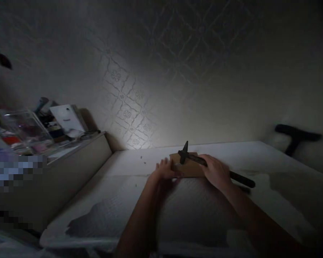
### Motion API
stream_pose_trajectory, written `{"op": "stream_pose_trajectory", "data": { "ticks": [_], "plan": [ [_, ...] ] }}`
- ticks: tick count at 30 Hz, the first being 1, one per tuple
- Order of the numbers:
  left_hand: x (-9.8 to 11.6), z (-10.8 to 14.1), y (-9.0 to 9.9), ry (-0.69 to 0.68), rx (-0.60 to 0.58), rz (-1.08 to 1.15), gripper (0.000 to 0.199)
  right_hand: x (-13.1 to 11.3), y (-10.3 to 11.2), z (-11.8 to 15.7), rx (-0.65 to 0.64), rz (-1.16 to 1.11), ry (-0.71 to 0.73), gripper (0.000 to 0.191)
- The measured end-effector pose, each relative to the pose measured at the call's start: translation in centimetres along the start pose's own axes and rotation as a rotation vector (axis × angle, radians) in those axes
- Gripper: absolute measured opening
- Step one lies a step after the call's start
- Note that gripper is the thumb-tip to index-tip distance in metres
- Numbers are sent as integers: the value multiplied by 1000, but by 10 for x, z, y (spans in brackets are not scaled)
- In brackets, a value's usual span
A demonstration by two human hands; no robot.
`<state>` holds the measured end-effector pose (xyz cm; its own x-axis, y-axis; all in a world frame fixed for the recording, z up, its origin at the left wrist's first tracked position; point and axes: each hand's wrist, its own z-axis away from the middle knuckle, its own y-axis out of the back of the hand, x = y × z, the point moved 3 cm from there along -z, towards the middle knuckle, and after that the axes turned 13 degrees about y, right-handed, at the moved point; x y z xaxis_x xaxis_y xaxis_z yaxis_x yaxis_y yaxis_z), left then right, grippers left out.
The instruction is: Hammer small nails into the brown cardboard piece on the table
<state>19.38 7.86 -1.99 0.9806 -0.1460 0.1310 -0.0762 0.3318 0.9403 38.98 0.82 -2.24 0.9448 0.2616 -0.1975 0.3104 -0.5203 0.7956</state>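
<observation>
My right hand (216, 172) is closed round the dark handle of a hammer (195, 158). The hammer's head is over the upper left part of a flat brown board (191, 170); whether it touches the board I cannot tell. My left hand (165, 170) grips the board's left side, its thumb along the lower left corner and the other fingers bent at the edge. Small pale marks or bits lie on the board just below the hammer head, too small to name. The board rests on a white, worn tabletop (123, 165).
Several small dark bits (141, 157) are scattered left of the board. A cabinet (78, 175) borders the table on the left, bearing a clear plastic box (29, 125) and a white box (67, 118). A black T-shaped handle (297, 136) stands at right. Behind rises a patterned wall (177, 89).
</observation>
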Motion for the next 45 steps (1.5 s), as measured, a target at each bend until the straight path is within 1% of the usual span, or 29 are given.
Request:
{"op": "stream_pose_trajectory", "data": {
  "ticks": [8, 11, 14, 18, 23, 27, 31, 36, 40, 45],
  "plan": [
    [1, 0, 0, -3, 2, -10, 104, -2, 1, 1, 3, 13, 3, 29],
    [1, 1, 0, -3, 2, -8, 100, -2, 2, 0, 33, 15, 4, 28],
    [1, 1, 1, -3, -2, 2, 103, -2, 2, 1, 56, 25, -19, 29],
    [1, 0, 0, -12, 5, 1, 105, 0, 2, 1, 29, 46, -26, 29],
    [1, -1, 0, 2, 2, -6, 102, 0, 3, 1, 37, 27, -28, 26],
    [0, -2, -1, 2, -4, -8, 103, 0, 3, 0, 8, 27, -25, 26],
    [0, -2, -1, -3, 4, 11, 102, 0, 3, 0, 26, 6, -24, 26],
    [1, 0, 0, 3, 9, -2, 102, 1, 3, 0, -14, 26, -29, 26],
    [1, 0, 0, -9, 22, 1, 100, 6, 4, 0, -19, 45, -53, 25],
    [-1, -3, -2, -13, 12, 25, 104, 18, 3, 0, -85, 129, -131, 24]
  ]
}}
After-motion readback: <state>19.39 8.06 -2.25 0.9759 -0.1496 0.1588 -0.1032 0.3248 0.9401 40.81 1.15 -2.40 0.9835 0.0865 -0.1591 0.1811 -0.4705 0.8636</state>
